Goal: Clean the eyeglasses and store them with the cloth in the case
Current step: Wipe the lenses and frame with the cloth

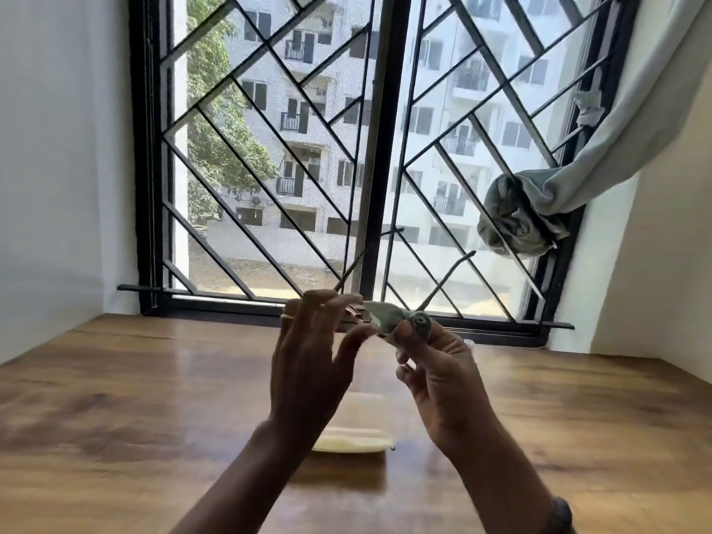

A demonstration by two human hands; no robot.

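Two hands are working above the table (115, 379): left hand (308, 364) is pinching the eyeglasses (352, 316) frame, right hand (439, 375) is rubbing a lens through the cloth (400, 321). Cleaning appears underway; storing in the case (358, 429), lying below, remains.

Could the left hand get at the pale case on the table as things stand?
Probably not right away: the left hand is holding the eyeglasses up. The case lies open on the table directly below, nothing blocking it.
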